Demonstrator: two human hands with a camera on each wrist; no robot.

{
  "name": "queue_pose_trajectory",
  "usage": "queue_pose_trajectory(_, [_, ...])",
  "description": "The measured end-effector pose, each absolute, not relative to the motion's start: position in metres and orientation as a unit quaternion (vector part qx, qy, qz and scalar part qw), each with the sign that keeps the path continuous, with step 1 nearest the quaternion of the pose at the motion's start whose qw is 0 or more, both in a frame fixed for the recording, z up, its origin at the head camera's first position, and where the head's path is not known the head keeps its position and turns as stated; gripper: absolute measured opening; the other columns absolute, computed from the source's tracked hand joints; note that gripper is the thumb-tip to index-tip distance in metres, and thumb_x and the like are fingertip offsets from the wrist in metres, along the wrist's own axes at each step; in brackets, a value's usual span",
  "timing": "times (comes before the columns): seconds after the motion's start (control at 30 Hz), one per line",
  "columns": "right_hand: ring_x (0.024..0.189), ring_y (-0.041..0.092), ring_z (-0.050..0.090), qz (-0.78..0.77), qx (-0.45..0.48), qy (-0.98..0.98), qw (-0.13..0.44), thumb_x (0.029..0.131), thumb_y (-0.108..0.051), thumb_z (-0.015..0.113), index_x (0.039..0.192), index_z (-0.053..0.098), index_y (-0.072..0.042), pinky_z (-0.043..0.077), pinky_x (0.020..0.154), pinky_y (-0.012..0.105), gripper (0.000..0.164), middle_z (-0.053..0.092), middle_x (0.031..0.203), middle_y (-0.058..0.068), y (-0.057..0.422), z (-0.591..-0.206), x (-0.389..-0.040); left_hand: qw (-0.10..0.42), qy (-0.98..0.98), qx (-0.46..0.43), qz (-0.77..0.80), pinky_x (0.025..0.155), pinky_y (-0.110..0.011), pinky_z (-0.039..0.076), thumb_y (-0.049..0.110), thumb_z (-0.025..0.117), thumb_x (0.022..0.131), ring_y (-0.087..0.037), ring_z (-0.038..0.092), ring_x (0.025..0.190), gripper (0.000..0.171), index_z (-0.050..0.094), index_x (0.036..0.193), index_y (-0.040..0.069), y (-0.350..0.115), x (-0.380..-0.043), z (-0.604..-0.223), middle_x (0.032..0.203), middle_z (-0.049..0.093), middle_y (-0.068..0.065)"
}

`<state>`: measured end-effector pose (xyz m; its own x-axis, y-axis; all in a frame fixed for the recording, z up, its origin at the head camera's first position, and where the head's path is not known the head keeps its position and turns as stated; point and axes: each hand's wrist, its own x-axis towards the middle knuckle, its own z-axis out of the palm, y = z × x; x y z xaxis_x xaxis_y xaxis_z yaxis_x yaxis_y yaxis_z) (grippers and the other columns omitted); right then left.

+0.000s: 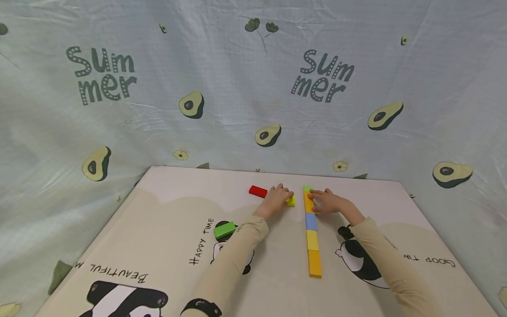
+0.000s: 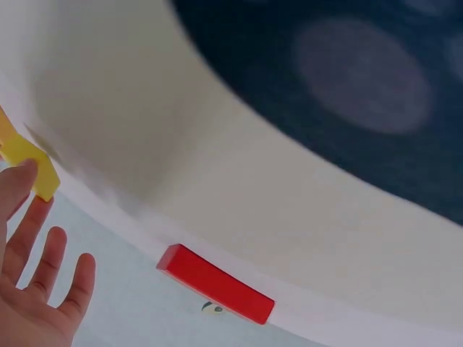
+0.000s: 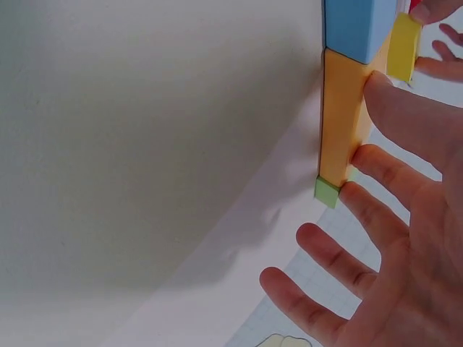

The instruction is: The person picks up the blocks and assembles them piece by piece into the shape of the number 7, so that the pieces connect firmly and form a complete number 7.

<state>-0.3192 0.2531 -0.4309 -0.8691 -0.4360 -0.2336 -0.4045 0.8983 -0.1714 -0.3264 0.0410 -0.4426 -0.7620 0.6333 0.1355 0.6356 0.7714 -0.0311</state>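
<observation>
The yellow block (image 1: 291, 201) is pinched between the thumb and a finger of the left hand (image 1: 276, 199), its other fingers being spread out. From there the row of blocks (image 1: 311, 222) is found just to the right, with a narrow gap of bare surface (image 1: 273, 273) left between; by judgement, it is on this gap that any move turns. The row's long axis is directed away from the person, and the held block is set level with its far part, beside the far orange block (image 1: 308, 203). That orange block is touched along its right side by the extended fingers and thumb of the right hand (image 1: 329, 202), which are not curled round it. Thus the held block is faced by the right hand across the row (the left hand being the nearer, since the block is in its grasp). On the other side, the red block (image 1: 258, 191) is seen to the left of the left hand, untouched.

Much of the yellow block is covered by the fingers in the head view, so its long axis cannot be told. In the left wrist view it is seen close to the frame's edge, where an orange piece is cut off; in the right wrist view the blue block (image 3: 358, 25) is cropped at the top.
</observation>
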Motion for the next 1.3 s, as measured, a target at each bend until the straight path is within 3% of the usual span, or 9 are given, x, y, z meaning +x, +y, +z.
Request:
queue_pose_trajectory(0.6, [0.116,0.048,0.030,-0.059,-0.209,0.966,0.141,0.086,-0.028,0.056,0.131,0.041,-0.002,0.031,0.094,0.059,0.054,0.030,0.142,0.021,0.250,-0.427,-0.315,0.074,-0.946,-0.314,0.029,0.094,-0.036,0.042,0.021,0.052,0.090,-0.019,0.047,0.106,0.028,0.058,0.117,0.021,0.064,-0.333,-0.449,0.115,0.061,0.002])
queue_pose_trajectory(0.8, [0.118,0.049,0.029,-0.057,-0.209,0.966,0.140,0.087,-0.028,0.055,0.132,0.041,-0.003,0.031,0.095,0.059,0.053,0.030,0.142,0.020,0.250,-0.427,-0.316,0.112,-0.923,-0.362,0.066,0.092,-0.032,0.042,0.024,0.054,0.089,-0.017,0.046,0.107,0.026,0.061,0.114,0.022,0.053,-0.328,-0.448,0.116,0.058,0.003])
queue_pose_trajectory(0.93, [0.118,0.049,0.029,-0.050,-0.216,0.965,0.142,0.087,-0.028,0.055,0.131,0.041,-0.002,0.030,0.096,0.058,0.054,0.030,0.142,0.021,0.248,-0.426,-0.318,0.110,-0.906,-0.402,0.073,0.092,-0.030,0.042,0.025,0.052,0.090,-0.014,0.047,0.107,0.026,0.060,0.114,0.022,0.040,-0.323,-0.449,0.116,0.058,0.004])
queue_pose_trajectory(1.3, [0.118,0.048,0.030,-0.039,-0.219,0.966,0.134,0.087,-0.028,0.055,0.131,0.041,-0.001,0.030,0.097,0.057,0.054,0.030,0.141,0.022,0.248,-0.426,-0.317,0.078,-0.909,-0.400,0.083,0.106,-0.044,0.028,0.032,0.037,0.094,-0.017,0.037,0.125,0.037,0.046,0.129,0.021,0.032,-0.317,-0.454,0.131,0.048,0.004])
